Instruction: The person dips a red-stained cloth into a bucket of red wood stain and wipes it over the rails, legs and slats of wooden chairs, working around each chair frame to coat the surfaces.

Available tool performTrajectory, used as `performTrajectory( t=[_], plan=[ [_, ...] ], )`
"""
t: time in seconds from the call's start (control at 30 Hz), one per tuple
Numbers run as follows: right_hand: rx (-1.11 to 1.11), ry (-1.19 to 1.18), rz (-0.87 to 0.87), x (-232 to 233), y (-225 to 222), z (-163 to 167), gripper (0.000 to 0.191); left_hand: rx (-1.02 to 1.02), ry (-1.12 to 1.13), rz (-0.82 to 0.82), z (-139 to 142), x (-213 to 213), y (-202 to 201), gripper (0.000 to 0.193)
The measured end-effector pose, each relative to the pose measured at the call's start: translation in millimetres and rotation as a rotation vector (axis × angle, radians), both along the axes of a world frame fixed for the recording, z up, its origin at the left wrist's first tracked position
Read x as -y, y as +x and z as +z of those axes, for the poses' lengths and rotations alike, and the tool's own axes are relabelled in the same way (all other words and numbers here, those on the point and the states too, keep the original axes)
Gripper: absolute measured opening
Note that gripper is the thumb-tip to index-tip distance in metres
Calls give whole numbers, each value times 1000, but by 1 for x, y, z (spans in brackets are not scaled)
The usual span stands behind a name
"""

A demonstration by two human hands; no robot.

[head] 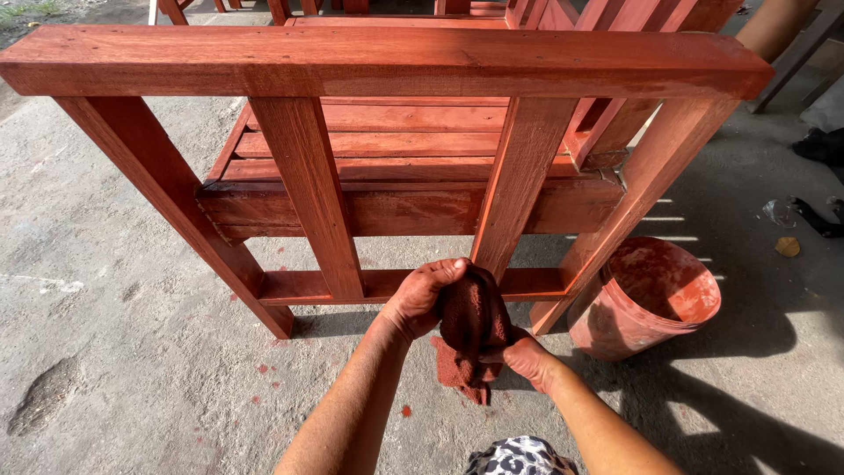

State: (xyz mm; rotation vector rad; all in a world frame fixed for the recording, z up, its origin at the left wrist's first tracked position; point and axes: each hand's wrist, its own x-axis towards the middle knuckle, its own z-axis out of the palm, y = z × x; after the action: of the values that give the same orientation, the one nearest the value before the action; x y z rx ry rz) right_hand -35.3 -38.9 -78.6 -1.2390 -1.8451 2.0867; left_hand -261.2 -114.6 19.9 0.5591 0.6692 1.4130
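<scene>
A red-stained wooden chair frame [378, 62] stands in front of me, its back rail nearest and its slatted seat beyond. Both of my hands hold a dark red stain-soaked rag [470, 330] just below the lower rail. My left hand [420, 297] grips the rag's top, fingers curled over it. My right hand [527, 359] pinches its lower part from the right. Both hands are smeared with red stain. The rag hangs between them, clear of the wood.
A stain-coated plastic bucket [646, 299] stands tilted on the concrete by the chair's right leg. Red drips spot the concrete floor [132, 352]. More red wooden furniture [563, 13] stands behind. Dark objects [818, 145] lie at the far right.
</scene>
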Motion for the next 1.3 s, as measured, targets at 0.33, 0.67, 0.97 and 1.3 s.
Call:
performTrajectory(
  t=[0.33, 0.67, 0.97, 1.3],
  plan=[
    [40, 116, -100, 2, 6, -29, 59, 222, -318, 658, -113, -36, -30, 14],
    [115, 381, 21, -2, 9, -26, 55, -1968, -393, 409, -83, -40, 35, 32],
    [191, 347, 28, -7, 7, -23, 57, -1206, -512, 657, -65, -55, 22, 23],
    [238, 288, 55, -20, 23, -17, 55, -1551, -494, 481, -104, -92, 4, 20]
  ],
)
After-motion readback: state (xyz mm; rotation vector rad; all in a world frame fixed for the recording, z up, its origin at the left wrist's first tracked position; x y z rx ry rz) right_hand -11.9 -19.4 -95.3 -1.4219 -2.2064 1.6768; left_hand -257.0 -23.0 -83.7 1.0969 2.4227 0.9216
